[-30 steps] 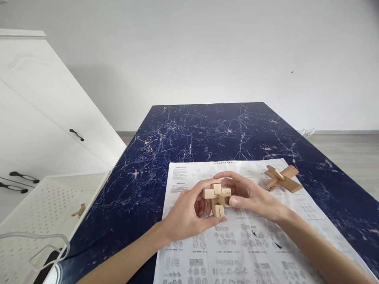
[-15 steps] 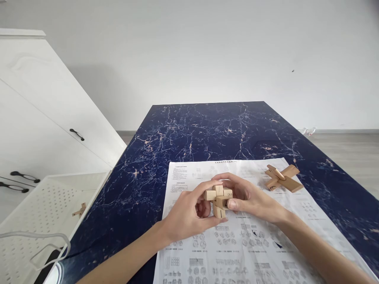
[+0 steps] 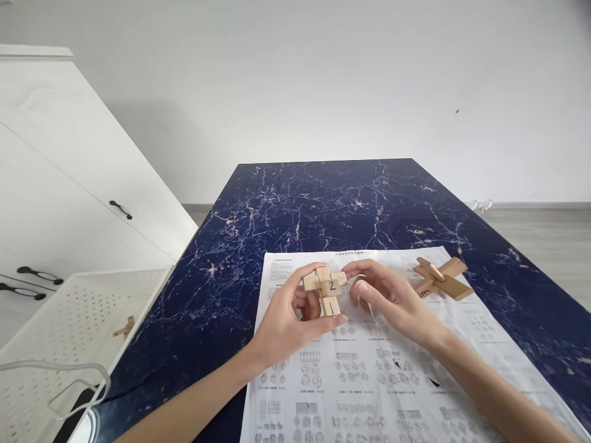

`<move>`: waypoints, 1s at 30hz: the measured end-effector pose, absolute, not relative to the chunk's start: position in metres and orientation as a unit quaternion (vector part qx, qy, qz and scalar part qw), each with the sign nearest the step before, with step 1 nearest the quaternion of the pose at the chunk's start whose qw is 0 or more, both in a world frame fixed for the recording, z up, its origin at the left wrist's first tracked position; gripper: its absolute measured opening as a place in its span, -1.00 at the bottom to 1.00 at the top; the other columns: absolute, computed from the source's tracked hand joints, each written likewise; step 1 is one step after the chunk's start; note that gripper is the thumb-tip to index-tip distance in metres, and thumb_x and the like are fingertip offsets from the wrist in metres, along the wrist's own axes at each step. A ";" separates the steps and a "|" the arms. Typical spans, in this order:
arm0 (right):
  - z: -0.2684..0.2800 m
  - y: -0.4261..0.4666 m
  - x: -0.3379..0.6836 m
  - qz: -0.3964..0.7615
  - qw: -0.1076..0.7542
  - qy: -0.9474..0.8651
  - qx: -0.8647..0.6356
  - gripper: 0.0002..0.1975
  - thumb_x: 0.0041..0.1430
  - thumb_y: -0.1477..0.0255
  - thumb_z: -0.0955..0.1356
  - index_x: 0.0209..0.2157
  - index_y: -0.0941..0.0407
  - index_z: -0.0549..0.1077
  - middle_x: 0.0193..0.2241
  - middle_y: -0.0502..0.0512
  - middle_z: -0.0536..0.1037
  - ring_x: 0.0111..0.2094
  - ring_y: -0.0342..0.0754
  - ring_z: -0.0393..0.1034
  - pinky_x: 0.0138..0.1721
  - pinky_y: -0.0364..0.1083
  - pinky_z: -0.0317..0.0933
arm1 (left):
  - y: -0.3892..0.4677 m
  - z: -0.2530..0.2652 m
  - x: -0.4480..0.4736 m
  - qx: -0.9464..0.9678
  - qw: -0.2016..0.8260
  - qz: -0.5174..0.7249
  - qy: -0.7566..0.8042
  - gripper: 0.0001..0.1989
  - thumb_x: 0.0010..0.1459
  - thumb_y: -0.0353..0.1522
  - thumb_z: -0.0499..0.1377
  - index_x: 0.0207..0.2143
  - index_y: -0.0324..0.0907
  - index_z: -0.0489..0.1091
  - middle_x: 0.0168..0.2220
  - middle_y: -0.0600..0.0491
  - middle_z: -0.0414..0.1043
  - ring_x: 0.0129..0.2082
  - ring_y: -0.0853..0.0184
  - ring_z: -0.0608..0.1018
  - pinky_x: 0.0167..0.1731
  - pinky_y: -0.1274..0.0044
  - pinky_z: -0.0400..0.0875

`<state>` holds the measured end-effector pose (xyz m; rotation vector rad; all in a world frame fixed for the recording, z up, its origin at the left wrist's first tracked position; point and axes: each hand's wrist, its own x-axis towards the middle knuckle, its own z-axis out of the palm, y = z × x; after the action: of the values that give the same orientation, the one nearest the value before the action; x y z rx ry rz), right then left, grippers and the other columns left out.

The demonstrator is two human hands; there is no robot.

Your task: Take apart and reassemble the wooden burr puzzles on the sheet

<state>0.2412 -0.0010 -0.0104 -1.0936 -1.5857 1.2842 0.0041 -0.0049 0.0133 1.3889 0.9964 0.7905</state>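
A wooden burr puzzle point(image 3: 330, 287) made of interlocking blocks sits in my left hand point(image 3: 289, 314), raised over the paper sheet point(image 3: 341, 394). Its faces carry the handwritten numbers 2 and 1. My left thumb presses from below while the fingers wrap over the top and behind; part of the puzzle's left side is hidden. Just right of it is my right hand point(image 3: 392, 298), with bent fingers apart and nothing between them. Its index fingertip is close to the puzzle's right end; I cannot tell if they touch.
A second wooden cross-shaped puzzle point(image 3: 441, 278) lies on the sheet's upper right. The sheet shows small printed diagrams and covers the front of the dark blue marbled table point(image 3: 318, 203). At the left are a white cabinet point(image 3: 83, 160), a small wooden piece point(image 3: 124, 327) and a white cable point(image 3: 60, 366).
My left hand has shifted the puzzle slightly left and up, turning its numbered faces into clearer view. The right thumb has come off the block, and the right hand has loosened.
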 end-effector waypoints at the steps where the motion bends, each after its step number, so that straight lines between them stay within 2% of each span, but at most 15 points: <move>1: -0.011 -0.001 0.241 0.495 0.410 -0.629 -0.437 -0.62 0.49 0.04 0.37 0.08 0.03 0.48 -0.34 0.03 0.54 -0.40 -0.08 0.42 -0.36 -0.07 0.34 | -0.005 0.013 0.004 0.594 0.592 0.338 0.427 -0.24 0.11 -0.23 0.52 0.30 -0.05 0.32 -0.50 0.28 0.27 -0.49 0.43 0.31 -0.42 0.55 0.29; 6: -0.010 -0.002 0.238 0.467 0.417 -0.643 -0.440 -0.68 0.46 0.12 0.41 0.08 0.01 0.49 -0.21 0.07 0.59 -0.39 -0.10 0.44 -0.41 -0.08 0.31 | -0.005 0.009 0.003 0.598 0.599 0.329 0.418 -0.24 0.12 -0.25 0.52 0.31 -0.03 0.32 -0.51 0.29 0.25 -0.49 0.43 0.30 -0.43 0.55 0.27; 12: -0.008 -0.006 0.234 0.430 0.381 -0.673 -0.466 -0.68 0.42 0.16 0.42 0.06 0.04 0.49 -0.42 0.00 0.60 -0.42 -0.04 0.46 -0.39 -0.06 0.32 | -0.006 0.009 0.004 0.609 0.600 0.314 0.412 -0.25 0.13 -0.21 0.52 0.30 -0.05 0.33 -0.49 0.28 0.24 -0.49 0.44 0.28 -0.43 0.55 0.28; 18: -0.013 -0.009 0.233 0.346 0.362 -0.726 -0.471 -0.79 0.49 0.23 0.34 0.00 0.03 0.47 -0.34 0.08 0.63 -0.35 0.02 0.50 -0.32 -0.02 0.34 | -0.007 0.010 0.004 0.621 0.595 0.304 0.410 -0.26 0.12 -0.18 0.51 0.29 -0.04 0.35 -0.44 0.24 0.30 -0.47 0.43 0.30 -0.43 0.54 0.29; 24: -0.014 -0.010 0.233 0.353 0.323 -0.751 -0.454 -0.80 0.56 0.25 0.24 0.02 0.03 0.39 -0.34 0.07 0.59 -0.36 0.04 0.48 -0.30 0.01 0.31 | -0.006 0.012 0.004 0.622 0.593 0.309 0.408 -0.28 0.08 -0.25 0.53 0.27 -0.06 0.41 -0.53 0.31 0.20 -0.53 0.47 0.24 -0.45 0.54 0.25; 30: -0.010 -0.012 0.231 0.385 0.308 -0.747 -0.445 -0.73 0.60 0.20 0.19 -0.02 0.05 0.40 -0.32 0.08 0.56 -0.37 0.01 0.40 -0.30 -0.01 0.22 | -0.006 0.011 0.004 0.635 0.578 0.312 0.406 -0.30 0.07 -0.25 0.53 0.24 -0.05 0.43 -0.54 0.30 0.24 -0.55 0.47 0.28 -0.50 0.57 0.27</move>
<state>0.2314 -0.0121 -0.0098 -1.1761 -1.9762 1.0192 0.0038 -0.0060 0.0107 1.4864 0.9492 0.7301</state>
